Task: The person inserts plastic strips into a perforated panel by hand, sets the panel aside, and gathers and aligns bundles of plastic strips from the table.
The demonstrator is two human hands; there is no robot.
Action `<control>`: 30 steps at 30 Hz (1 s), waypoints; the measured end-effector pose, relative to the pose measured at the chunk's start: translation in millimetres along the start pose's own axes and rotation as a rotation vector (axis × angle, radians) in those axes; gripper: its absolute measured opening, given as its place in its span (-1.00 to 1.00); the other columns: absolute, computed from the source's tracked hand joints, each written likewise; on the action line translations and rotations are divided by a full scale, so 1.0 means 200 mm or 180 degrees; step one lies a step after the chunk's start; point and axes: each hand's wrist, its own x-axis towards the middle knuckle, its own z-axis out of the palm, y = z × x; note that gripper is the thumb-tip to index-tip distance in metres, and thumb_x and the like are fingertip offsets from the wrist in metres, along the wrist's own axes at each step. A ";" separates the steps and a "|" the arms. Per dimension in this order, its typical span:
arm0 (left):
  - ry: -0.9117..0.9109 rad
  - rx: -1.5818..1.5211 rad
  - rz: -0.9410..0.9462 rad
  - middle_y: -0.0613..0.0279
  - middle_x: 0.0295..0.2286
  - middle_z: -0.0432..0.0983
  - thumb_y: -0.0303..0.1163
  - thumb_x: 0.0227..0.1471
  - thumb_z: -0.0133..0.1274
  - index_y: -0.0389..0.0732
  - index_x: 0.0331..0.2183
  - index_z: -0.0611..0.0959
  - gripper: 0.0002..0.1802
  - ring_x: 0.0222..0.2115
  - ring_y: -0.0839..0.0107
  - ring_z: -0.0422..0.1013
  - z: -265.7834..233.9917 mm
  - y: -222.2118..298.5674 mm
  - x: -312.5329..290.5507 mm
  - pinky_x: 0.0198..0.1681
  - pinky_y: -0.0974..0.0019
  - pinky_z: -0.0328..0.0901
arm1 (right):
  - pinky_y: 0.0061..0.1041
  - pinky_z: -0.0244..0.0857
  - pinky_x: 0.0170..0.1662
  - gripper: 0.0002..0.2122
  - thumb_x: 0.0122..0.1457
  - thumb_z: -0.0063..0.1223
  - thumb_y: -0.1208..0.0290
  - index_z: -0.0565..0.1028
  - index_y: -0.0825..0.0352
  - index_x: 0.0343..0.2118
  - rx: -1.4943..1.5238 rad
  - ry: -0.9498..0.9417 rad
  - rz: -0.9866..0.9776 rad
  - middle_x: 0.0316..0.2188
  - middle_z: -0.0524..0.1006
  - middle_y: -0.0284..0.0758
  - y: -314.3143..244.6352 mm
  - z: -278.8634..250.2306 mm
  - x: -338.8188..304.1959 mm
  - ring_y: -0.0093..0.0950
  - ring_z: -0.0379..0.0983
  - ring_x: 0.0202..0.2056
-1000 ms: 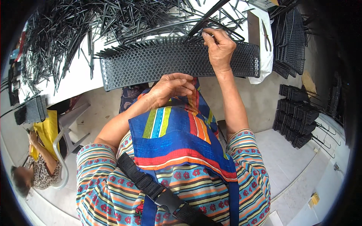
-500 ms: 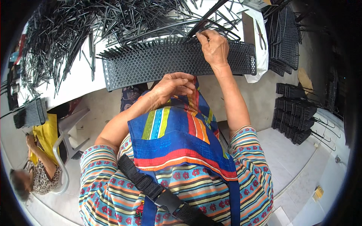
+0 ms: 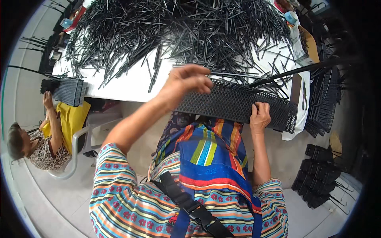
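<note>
Our hands at the black perforated panel, strips heaped beyond them

Well to the left of our hands, a co-worker sits with a hand on a small mesh stack. Our left hand, blurred and half-curled, hovers over the left part of the perforated panel; we cannot tell whether it pinches anything. Beyond it spreads the heap of black strips. Our right hand rests on the panel's near side, fingers folded; whether it clasps or only presses, we cannot tell. Right of that hand lie pliers. We judge the step to be working strips along the panel; the next move calls for a steady panel and a fine fingertip pinch on one strip.
</note>
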 end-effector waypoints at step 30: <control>0.2138 0.6129 0.0213 -0.04 -0.14 0.41 -0.09 -0.23 0.24 -0.30 0.06 0.34 -0.15 -0.07 0.02 0.32 -1.22 -0.23 0.41 -0.06 -0.01 0.25 | -0.30 0.33 -0.33 -0.94 0.08 0.10 0.48 0.48 0.32 -0.40 -0.0215 -0.0151 0.0209 -0.40 0.44 -0.24 -0.02 -0.06 0.03 -0.19 0.46 -0.37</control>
